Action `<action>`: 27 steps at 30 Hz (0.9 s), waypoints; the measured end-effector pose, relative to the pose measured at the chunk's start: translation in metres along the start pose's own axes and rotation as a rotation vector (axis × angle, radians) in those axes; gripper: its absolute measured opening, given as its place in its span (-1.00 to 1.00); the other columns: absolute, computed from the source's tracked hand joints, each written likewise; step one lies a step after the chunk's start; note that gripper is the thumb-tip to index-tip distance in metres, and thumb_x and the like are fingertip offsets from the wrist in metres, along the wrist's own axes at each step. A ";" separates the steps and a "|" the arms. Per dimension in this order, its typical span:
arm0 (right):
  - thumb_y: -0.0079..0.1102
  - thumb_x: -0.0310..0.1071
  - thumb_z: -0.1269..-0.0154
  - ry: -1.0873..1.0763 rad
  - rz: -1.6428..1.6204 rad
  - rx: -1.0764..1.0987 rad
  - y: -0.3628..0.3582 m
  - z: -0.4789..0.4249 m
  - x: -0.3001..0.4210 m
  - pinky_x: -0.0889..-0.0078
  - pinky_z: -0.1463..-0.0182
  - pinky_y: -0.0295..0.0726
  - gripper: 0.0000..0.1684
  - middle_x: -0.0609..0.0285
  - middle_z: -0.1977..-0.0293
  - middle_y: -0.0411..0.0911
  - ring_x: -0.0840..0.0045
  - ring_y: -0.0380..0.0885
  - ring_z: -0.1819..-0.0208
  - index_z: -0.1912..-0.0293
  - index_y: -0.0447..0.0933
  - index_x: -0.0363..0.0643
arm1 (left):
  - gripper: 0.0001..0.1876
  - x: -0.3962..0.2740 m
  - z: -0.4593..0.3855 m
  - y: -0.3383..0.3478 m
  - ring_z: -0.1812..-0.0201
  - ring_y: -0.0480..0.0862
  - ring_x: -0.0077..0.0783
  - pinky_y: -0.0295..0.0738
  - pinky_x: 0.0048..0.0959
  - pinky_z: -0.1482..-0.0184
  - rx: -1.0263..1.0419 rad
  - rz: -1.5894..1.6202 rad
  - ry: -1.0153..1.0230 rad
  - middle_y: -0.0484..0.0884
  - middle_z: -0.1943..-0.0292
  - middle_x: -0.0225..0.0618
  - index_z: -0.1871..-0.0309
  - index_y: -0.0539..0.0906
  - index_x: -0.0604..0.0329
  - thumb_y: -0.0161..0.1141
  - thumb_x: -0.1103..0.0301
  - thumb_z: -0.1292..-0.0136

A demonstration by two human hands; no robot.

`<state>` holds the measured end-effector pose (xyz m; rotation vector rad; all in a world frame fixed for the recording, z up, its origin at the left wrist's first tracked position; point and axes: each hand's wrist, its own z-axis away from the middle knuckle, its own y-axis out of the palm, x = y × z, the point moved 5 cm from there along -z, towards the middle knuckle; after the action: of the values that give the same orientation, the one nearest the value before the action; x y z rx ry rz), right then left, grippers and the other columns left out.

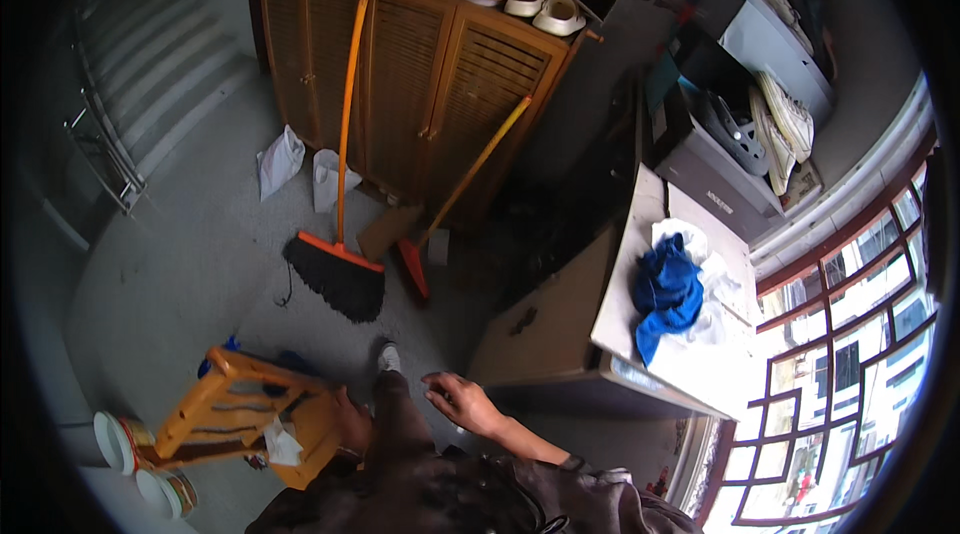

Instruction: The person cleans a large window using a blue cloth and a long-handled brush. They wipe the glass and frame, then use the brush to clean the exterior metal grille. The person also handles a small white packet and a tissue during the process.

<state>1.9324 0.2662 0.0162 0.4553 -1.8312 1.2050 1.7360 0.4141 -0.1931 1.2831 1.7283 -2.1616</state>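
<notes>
My left hand, in shadow, is at the seat edge of a wooden chair. Its fingers are too dark to show whether they grip the wood. The chair has a slatted back, and a crumpled white paper or cloth lies on it. In front of my body, my right hand is in the air with loosely bent fingers and nothing in them. To its right stands a large cabinet or box. On its pale top lies a crumpled blue cloth beside white plastic.
A broom and an orange-handled tool lean against a louvred wooden cabinet topped with clogs. White bags sit on the floor. Buckets stand left of the chair. Shoe boxes are stacked by the barred window. Stairs rise at far left.
</notes>
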 end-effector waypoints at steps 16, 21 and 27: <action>-0.05 -0.27 -0.33 0.885 -0.152 -0.267 0.081 -0.209 -0.500 0.27 0.33 0.49 -0.81 0.16 0.44 0.49 0.38 0.48 0.42 0.25 0.49 -0.14 | -0.51 0.007 -0.223 0.142 -0.13 0.39 0.11 0.32 -0.08 -0.16 0.343 0.040 -0.170 0.38 -0.11 0.08 -0.23 0.32 0.32 0.12 0.42 -0.23; -0.03 -0.31 -0.37 1.103 -0.379 -0.277 0.081 -0.231 -0.608 0.36 0.37 0.46 -0.87 0.20 0.40 0.47 0.52 0.46 0.45 0.20 0.41 -0.16 | -0.53 0.022 -0.222 0.184 -0.11 0.40 0.12 0.32 -0.08 -0.16 0.381 0.051 -0.212 0.39 -0.07 0.10 -0.20 0.33 0.32 0.09 0.47 -0.20; 0.03 -0.22 -0.36 0.962 0.147 -0.089 0.113 -0.227 -0.766 0.27 0.39 0.42 -0.77 0.20 0.45 0.47 0.50 0.45 0.47 0.30 0.47 -0.17 | -0.51 0.019 -0.230 0.235 -0.09 0.40 0.12 0.34 -0.13 -0.14 0.463 0.110 -0.217 0.40 -0.06 0.07 -0.18 0.33 0.31 0.11 0.52 -0.14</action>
<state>2.3828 0.3990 -0.6396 -0.2965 -1.0742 1.1401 1.9752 0.5319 -0.3860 1.1327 1.0895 -2.6115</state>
